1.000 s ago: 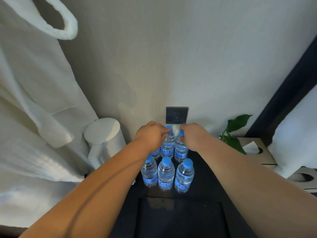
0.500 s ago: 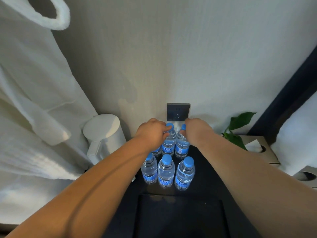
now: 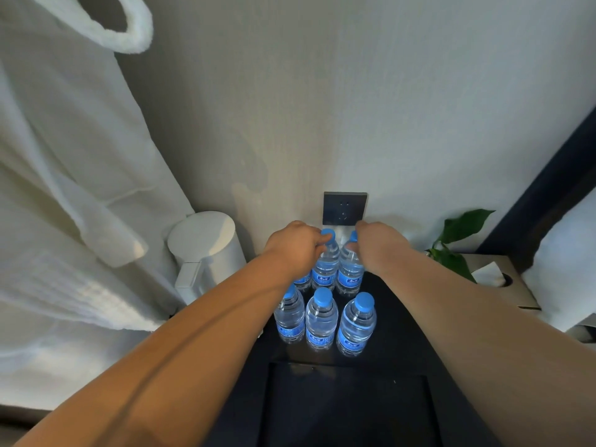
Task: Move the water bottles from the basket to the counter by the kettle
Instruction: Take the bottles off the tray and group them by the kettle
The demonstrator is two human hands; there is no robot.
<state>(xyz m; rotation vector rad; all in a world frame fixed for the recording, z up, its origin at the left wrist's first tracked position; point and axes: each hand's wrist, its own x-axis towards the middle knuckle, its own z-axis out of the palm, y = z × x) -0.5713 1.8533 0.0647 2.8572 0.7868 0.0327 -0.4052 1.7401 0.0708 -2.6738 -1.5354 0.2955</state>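
Observation:
Several clear water bottles with blue caps and blue labels stand upright on the dark counter (image 3: 396, 321), to the right of a white kettle (image 3: 206, 250). The front row holds three bottles (image 3: 322, 321). In the back row, my left hand (image 3: 295, 246) grips the neck of one bottle (image 3: 325, 266) and my right hand (image 3: 379, 245) grips the neck of the bottle beside it (image 3: 350, 272). Another bottle (image 3: 301, 282) is mostly hidden under my left hand. No basket is in view.
A dark wall socket (image 3: 344, 208) sits just behind the bottles. White bathrobes (image 3: 64, 188) hang at the left. A green plant (image 3: 458, 240) and a tissue box (image 3: 496, 275) stand at the right. A dark recessed panel (image 3: 348, 408) lies in front.
Both hands stay on the two back bottles; the hands and bottles have shifted slightly toward the wall as the view tilted a little.

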